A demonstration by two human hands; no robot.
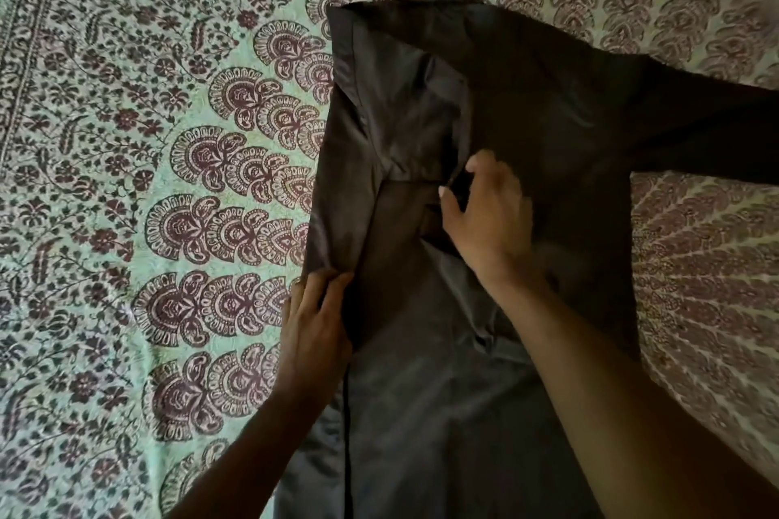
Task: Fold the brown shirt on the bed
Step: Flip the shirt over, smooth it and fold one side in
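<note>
Brown shirt (527, 105) flat on patterned bedspread (147, 181), one sleeve out toward right edge. Left hand (314, 329) grips folded left edge of shirt. Right hand (489, 211) pinches fabric fold mid-shirt, fingers curled.

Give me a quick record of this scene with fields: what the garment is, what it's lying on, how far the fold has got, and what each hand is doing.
garment: brown shirt, dark and slightly shiny
surface: bedspread, green with a dark floral print
fold state: left side turned in over the body; right sleeve lies spread out to the side
left hand: grips the folded left edge of the shirt
right hand: pinches cloth near the middle of the shirt, thumb and fingers curled
</note>
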